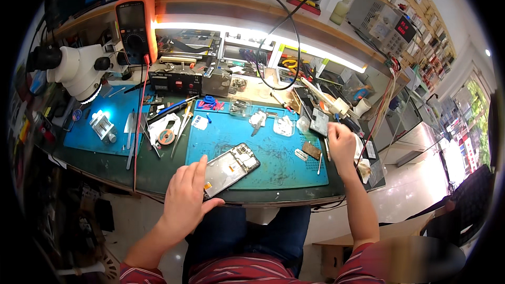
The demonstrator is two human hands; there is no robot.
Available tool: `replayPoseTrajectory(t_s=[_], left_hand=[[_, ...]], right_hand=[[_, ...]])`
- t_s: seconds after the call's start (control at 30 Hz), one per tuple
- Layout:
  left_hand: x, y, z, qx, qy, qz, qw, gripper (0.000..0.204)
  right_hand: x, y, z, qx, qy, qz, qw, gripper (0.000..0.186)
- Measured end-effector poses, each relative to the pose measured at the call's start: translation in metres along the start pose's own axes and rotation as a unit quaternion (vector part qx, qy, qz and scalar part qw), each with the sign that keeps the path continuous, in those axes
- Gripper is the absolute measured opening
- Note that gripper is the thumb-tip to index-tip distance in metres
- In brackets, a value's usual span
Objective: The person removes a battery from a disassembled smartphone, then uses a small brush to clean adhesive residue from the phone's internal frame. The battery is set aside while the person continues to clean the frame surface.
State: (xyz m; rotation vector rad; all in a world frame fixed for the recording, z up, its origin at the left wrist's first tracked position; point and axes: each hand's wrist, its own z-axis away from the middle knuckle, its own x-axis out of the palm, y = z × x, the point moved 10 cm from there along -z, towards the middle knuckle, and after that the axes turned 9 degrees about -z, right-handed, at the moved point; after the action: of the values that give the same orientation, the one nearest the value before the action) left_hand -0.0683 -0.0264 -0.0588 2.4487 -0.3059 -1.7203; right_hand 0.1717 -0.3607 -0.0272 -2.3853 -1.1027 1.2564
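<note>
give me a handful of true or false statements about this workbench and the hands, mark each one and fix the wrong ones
1. The left hand is at the left end of the opened phone. True.
2. The right hand is touching the opened phone. False: it is apart from it, toward the right side of the bench.
3. The multimeter has an orange casing. True.
4. The white microscope stands at the right end of the bench. False: it stands at the left.
5. A brown block lies on the right part of the larger blue mat. True.
6. The person's sleeves are plain green. False: they are red with stripes.
</note>
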Motion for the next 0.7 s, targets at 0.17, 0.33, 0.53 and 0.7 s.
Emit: replayPoseTrajectory(t_s=[0.17,0.33,0.53,0.7], left_hand=[[0.014,-0.006,-0.013,-0.027,-0.095,0.024,0.995,0.092],[0.015,-0.002,-0.018,-0.073,-0.122,0.162,0.976,0.088],[-0.001,0.011,-0.028,-0.03,0.032,0.243,0.969,0.086],[0.018,-0.012,-0.074,-0.059,-0.035,0.655,0.752,0.07]], right_hand=[[0.078,-0.08,0.113,0.308,-0.45,-0.332,0.77,0.031],[0.118,-0.156,0.172,0.393,-0.497,-0.478,0.608,0.044],[0.121,-0.166,0.102,0.22,-0.311,-0.552,0.742,0.03],[0.114,-0.184,0.064,0.134,-0.329,-0.516,0.779,0.029]])
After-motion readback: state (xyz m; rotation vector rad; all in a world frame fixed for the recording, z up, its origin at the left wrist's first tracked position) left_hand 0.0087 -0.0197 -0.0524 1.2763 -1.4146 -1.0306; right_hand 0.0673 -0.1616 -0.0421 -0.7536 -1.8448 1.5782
